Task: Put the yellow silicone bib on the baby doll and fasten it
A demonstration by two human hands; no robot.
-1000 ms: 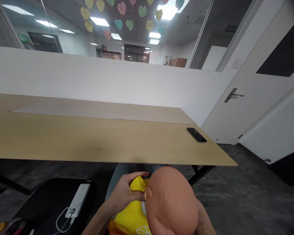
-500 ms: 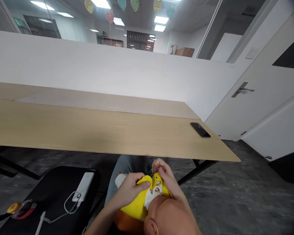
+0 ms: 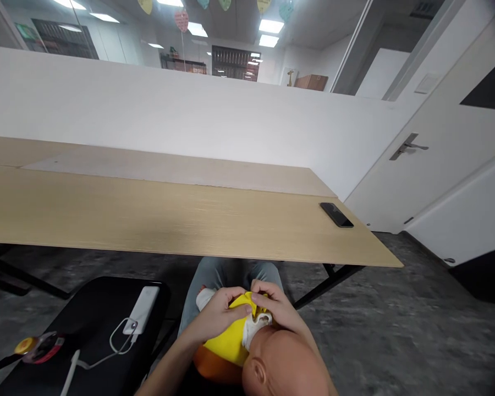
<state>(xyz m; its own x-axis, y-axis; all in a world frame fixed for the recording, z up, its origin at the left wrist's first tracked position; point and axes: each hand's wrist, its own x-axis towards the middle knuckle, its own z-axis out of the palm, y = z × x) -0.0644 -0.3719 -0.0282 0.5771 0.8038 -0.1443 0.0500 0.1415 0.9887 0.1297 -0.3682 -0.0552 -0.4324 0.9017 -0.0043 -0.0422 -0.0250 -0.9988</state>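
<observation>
A doll lies on the person's lap, its bald head toward the camera. It wears a yellow garment over white clothing that shows at the neck. My left hand pinches the garment's yellow edge near the doll's chest. Close beside it, my right hand has thumb and fingers closed on the yellow cloth. The two hands nearly meet. Something orange shows below the yellow garment.
A wooden table stands in front, with a black phone near its right end. On a black chair at the left are a white power bank, a cable and a roll of tape. A door is at the right.
My right hand has moved left and slightly down, bringing the yellow cloth toward my left hand. The hands are closer together now. The view has shifted slightly.
</observation>
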